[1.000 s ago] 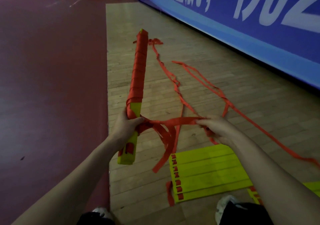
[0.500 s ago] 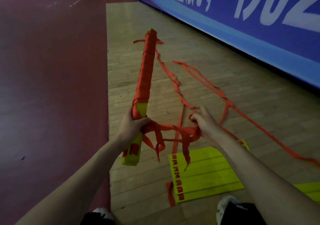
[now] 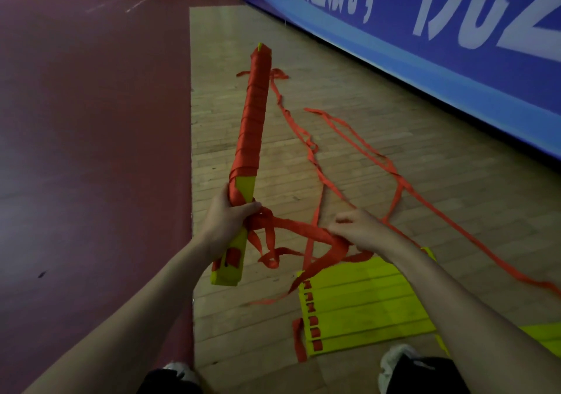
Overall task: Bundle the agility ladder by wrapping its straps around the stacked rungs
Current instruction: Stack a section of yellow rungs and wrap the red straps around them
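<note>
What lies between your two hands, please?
In the head view, bunched red straps span from the left hand, gripping the rung bundle, to the right hand.

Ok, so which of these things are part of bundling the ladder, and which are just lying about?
In the job: wrapped rung stack, gripped by the left hand; red straps, held by the right hand.
Lying about: flat yellow rungs on the floor; blue banner behind.
</note>
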`<state>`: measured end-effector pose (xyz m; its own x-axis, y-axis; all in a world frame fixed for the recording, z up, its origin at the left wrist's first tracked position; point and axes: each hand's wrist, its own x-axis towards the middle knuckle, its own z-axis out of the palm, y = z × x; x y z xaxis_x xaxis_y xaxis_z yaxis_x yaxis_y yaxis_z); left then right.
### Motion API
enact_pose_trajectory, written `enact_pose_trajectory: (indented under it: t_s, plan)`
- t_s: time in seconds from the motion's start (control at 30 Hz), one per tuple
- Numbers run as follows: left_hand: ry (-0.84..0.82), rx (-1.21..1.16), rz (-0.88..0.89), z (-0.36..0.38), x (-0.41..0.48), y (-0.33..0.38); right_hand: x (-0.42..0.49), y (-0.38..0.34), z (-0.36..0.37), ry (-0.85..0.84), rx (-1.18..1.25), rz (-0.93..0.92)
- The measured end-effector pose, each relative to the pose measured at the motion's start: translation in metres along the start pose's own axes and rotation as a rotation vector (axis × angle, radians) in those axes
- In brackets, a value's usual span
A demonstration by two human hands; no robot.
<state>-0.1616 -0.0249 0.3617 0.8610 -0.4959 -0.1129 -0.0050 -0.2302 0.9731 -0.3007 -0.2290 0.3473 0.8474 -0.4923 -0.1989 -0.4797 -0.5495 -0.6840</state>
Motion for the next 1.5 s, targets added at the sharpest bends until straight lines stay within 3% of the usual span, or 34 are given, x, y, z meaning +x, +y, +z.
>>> enact_pose_trajectory:
  t_s: [0.13, 0.17, 0.2, 0.47, 0.63, 0.73, 0.8, 0.87, 0.97, 1.1, 1.23, 1.33, 1.5]
  plan:
    - [0.004, -0.052, -0.023, 0.004, 0.0, 0.004, -0.002, 0.012, 0.006, -0.109, -0.512, 0.003]
    - [0.011, -0.047, -0.016, 0.003, 0.0, 0.004, -0.001, 0.017, 0.007, -0.108, -0.536, 0.032]
    - [0.02, -0.037, -0.007, 0.002, 0.001, 0.004, 0.0, 0.02, 0.006, -0.099, -0.456, 0.07]
    - [0.139, 0.098, 0.036, -0.013, 0.011, 0.0, 0.0, 0.039, -0.032, 0.005, 0.956, 0.392]
    - [0.14, 0.089, -0.01, -0.009, 0.012, -0.004, 0.002, 0.041, -0.036, -0.052, 1.326, 0.432]
    - [0.134, 0.098, -0.021, -0.009, 0.013, -0.007, 0.006, 0.045, -0.037, 0.002, 1.679, 0.425]
    - [0.13, 0.113, -0.028, -0.01, 0.011, -0.009, 0.011, 0.052, -0.034, 0.083, 1.785, 0.462]
    - [0.118, 0.109, -0.042, -0.01, 0.011, -0.01, 0.016, 0.055, -0.032, 0.164, 1.749, 0.487]
    - [0.109, 0.056, -0.054, -0.007, 0.01, -0.008, 0.014, 0.043, -0.025, 0.106, 1.542, 0.491]
    - [0.036, -0.034, -0.062, -0.001, 0.005, 0.0, 0.006, 0.025, -0.005, -0.029, 0.891, 0.434]
    - [-0.1, -0.158, -0.105, 0.005, -0.003, 0.011, -0.001, 0.008, 0.014, -0.119, 0.404, 0.165]
    - [-0.214, -0.202, -0.129, 0.009, -0.007, 0.014, -0.001, -0.005, 0.028, -0.192, 0.378, -0.045]
    - [-0.372, -0.277, -0.099, 0.015, -0.014, 0.022, 0.008, -0.021, 0.04, -0.187, 0.635, -0.11]
